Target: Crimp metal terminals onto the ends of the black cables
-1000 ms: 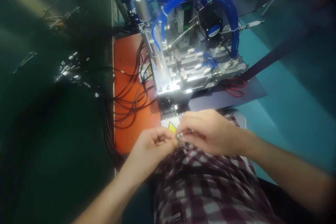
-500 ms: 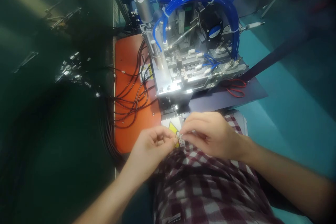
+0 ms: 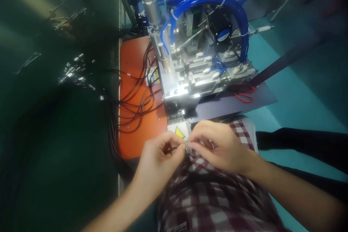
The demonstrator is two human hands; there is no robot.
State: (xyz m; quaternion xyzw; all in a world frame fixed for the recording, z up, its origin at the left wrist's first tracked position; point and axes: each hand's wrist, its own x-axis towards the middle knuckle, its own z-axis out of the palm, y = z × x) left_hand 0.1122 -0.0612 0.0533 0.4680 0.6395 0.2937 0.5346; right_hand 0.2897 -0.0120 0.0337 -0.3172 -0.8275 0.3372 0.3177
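Observation:
My left hand (image 3: 160,152) pinches a thin black cable (image 3: 172,149), which shows between thumb and fingers. Close to its fingertips, my right hand (image 3: 217,145) is closed in a pinch; whatever it grips is too small to name. Both hands are over a white plate with a yellow warning triangle (image 3: 179,132), in front of the metal machine (image 3: 190,79). Several black cables (image 3: 141,105) cross the orange plate (image 3: 130,58) to the left of the machine.
A bundle of cables with shiny metal ends (image 3: 74,70) lies on the dark green surface (image 3: 54,174) at left. Blue hoses (image 3: 243,18) arch over the machine. Red wire (image 3: 246,94) loops at its right. A person's dark-clothed legs (image 3: 301,145) show at the right.
The black cable now shows in my left hand. Both hands are slightly lower. A person's dark-clothed legs have come into view at the right.

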